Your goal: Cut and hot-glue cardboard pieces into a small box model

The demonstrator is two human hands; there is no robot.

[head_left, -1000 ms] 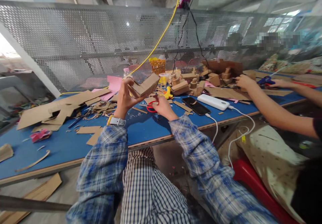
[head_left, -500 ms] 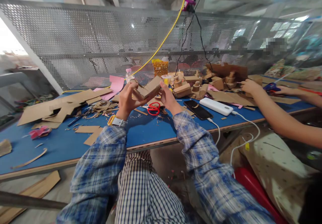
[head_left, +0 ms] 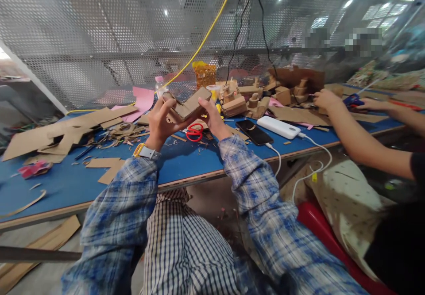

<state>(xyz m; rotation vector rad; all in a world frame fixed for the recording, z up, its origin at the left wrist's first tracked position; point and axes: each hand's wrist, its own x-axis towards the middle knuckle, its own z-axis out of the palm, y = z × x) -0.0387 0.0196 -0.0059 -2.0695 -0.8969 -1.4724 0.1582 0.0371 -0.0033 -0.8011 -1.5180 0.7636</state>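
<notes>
While both your forearms reach up and forward over the near edge of the tabletop (head_left: 186, 166), your two hands grasp a folded cardboard piece (head_left: 192, 105) between them, lifted clear of the surface. Your left hand (head_left: 160, 124) is bent up at the wrist, curled around the piece's left end, with part of it stretched along the underside. Your right hand (head_left: 213, 119) comes in lower and flatter, pinching the right end. A watch (head_left: 146, 151) sits on your left wrist, just past the plaid cuff.

Red-handled scissors (head_left: 194, 132) lie on the tabletop between your wrists, in from the near edge; neither hand touches them, and their blades are hard to make out. Your right fingers are mostly hidden behind the cardboard, so you cannot tell how they bear on it; its far side is out of sight too. A phone (head_left: 255, 132) and a white power bank (head_left: 278, 128) lie nearer that same edge, right of your right hand. At the right, a co-worker's arm (head_left: 361, 138) reaches in, the body cut off by the frame.
</notes>
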